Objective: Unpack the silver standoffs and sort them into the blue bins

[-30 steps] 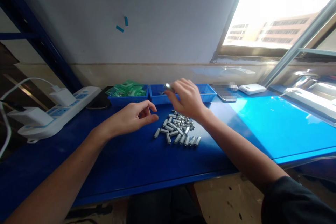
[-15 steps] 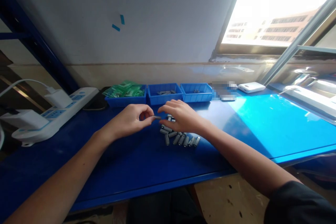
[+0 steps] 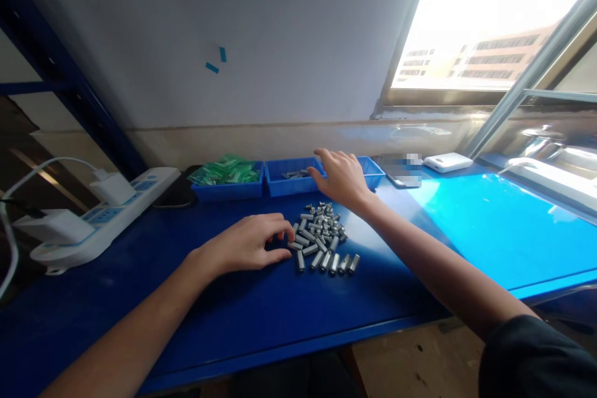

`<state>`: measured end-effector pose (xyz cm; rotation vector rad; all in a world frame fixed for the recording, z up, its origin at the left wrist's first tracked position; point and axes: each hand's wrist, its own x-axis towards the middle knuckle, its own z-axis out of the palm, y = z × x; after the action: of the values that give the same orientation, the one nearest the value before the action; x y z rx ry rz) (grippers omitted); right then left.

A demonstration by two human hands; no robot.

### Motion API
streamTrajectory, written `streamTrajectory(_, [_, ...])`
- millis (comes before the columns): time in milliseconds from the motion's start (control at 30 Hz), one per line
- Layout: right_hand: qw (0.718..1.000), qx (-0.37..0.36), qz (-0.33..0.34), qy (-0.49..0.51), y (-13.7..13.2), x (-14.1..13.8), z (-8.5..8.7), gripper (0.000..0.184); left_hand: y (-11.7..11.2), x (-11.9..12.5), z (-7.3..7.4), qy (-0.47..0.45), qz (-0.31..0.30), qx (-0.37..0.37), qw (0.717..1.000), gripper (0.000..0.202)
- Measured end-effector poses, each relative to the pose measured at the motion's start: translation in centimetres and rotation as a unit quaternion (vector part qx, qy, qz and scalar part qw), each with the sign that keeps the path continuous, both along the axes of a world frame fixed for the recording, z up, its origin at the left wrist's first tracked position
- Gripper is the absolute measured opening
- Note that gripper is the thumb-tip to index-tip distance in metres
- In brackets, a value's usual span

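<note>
Left hand (image 3: 254,241) at the metal pile (image 3: 323,230), right hand (image 3: 344,177) over the bins

The left fingers curl down at the pile's left edge, with a modest gap between thumb and forefinger; a hexagonal metal piece lies just beside that gap, and I cannot tell whether it is touched. The right fingers are spread wide, the thumb well out, and nothing shows between them.

Half a second ago the left fingers pinched one metal piece while the right hand was close by, above the pile. Now the hands are well apart: the left is lower, with no piece visible in it, and the right has gone out to where the middle bin (image 3: 291,188) meets the right bin (image 3: 372,169). I judge that the piece has left the left hand's grip; where it went cannot be seen.

The pile, longer hexagonal pieces in front and smaller ones behind, lies on the blue tabletop (image 3: 233,317) before the bins. More metal pieces lie in the middle bin, and green packets (image 3: 228,170) fill the left bin (image 3: 228,191). The right hand hides part of the middle and right bins. Farther out, a power strip (image 3: 119,211) stands at the left and a white box (image 3: 448,162) at the right, both off to the side of the hands.
</note>
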<state>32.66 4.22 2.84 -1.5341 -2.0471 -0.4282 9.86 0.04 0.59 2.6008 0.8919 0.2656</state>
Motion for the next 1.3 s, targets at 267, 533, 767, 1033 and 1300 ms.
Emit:
streamTrajectory(267, [0.956, -0.040, 0.281, -0.071, -4.5, -1.1, -2.8, 0.023, 0.3, 0.0, 0.3, -0.102, 0.098, 0.000, 0.990, 0.024])
streamTrajectory(533, [0.968, 0.039, 0.243, -0.055, -4.7, -2.1, -2.0, 0.021, 0.3, 0.6, 0.1, -0.223, 0.151, -0.033, 0.962, 0.034])
streamTrajectory(767, [0.993, 0.106, 0.039, 0.020, -0.5, -0.1, 1.2, 0.027, 0.4, 1.2, -1.4, -0.095, 0.126, 0.015, 0.987, 0.040])
streamTrajectory(1033, [0.991, -0.023, 0.131, 0.005, -1.4, 0.5, -3.0, 0.026, 1.1, 0.5, -1.7, -0.074, 0.141, 0.052, 0.986, 0.025])
streamTrajectory(1300, [0.965, 0.030, 0.246, -0.080, -3.7, -1.9, -3.0, 0.023, 0.7, 1.0, -0.5, -0.227, 0.164, -0.040, 0.959, 0.036])
